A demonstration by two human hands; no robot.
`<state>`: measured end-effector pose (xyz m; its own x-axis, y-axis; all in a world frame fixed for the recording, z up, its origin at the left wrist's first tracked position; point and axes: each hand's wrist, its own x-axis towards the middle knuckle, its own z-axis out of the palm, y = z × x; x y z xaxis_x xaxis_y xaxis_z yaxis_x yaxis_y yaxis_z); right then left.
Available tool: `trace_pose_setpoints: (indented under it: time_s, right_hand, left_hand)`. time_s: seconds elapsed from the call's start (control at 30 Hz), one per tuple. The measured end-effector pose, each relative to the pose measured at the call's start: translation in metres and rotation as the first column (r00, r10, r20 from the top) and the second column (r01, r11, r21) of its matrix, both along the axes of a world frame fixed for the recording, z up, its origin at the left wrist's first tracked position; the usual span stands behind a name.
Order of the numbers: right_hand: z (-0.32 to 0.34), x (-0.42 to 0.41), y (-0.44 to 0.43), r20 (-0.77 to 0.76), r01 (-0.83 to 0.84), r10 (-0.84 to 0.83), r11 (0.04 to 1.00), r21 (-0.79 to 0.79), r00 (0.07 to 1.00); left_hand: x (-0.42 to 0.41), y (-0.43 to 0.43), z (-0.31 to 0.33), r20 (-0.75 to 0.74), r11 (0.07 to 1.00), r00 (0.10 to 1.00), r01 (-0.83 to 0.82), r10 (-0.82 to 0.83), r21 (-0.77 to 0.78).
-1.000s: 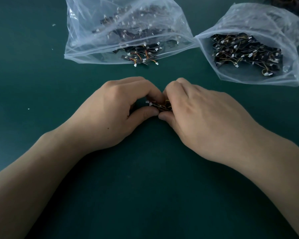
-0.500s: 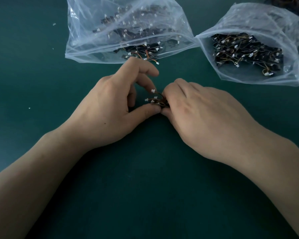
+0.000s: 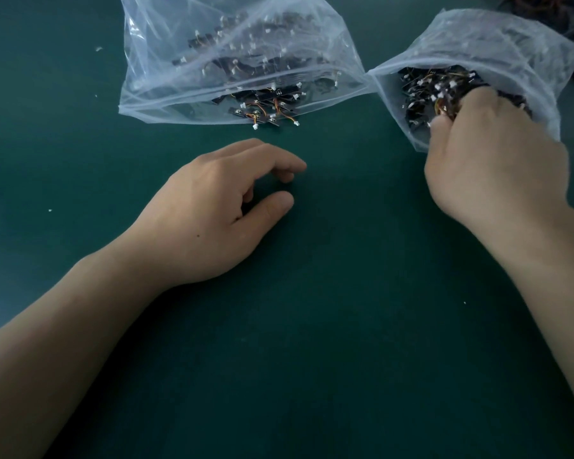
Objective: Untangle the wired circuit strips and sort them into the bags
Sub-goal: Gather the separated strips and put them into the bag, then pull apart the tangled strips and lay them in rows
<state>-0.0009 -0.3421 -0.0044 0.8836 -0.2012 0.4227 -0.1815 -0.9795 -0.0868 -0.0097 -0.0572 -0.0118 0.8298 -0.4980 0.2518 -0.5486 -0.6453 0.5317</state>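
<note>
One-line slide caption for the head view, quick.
Right hand holds wired circuit strips in the right bag mouth; left hand rests empty on the green table.

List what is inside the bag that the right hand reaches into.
A heap of black, wired circuit strips fills the bag. The right hand, gripping some strips at the bag's mouth, covers the near right part of the heap.
</note>
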Motion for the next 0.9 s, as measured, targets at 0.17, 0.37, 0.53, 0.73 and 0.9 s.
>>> trace_pose_setpoints:
  time_s: [0.17, 0.37, 0.53, 0.73, 0.9]
  right_hand:
    - [-0.005, 0.009, -0.01, -0.06, 0.09, -0.092, 0.995, -0.037, 0.994]
    - [-0.004, 0.01, -0.006, 0.016, 0.124, -0.124, 0.992, 0.038, 0.992]
    - [-0.002, 0.012, -0.007, -0.016, 0.104, -0.103, 0.991, 0.088, 0.995]
    - [-0.001, 0.007, 0.003, -0.062, 0.06, -0.054, 0.993, 0.1, 0.997]
    - [0.002, 0.007, -0.001, -0.072, 0.046, -0.038, 0.992, 0.119, 0.997]
  left_hand:
    - [-0.001, 0.0, 0.0, 0.002, 1.0, 1.0, -0.004, 0.004, 0.004]
    - [-0.001, 0.0, 0.001, -0.001, 1.0, 1.0, -0.004, 0.004, 0.017]
    - [-0.001, 0.0, 0.001, -0.005, 1.0, 1.0, -0.005, 0.005, 0.014]
    - [-0.001, 0.0, 0.001, -0.02, 1.0, 1.0, -0.003, 0.003, 0.003]
    - [-0.002, 0.0, 0.001, -0.028, 1.0, 1.0, -0.003, 0.003, -0.005]
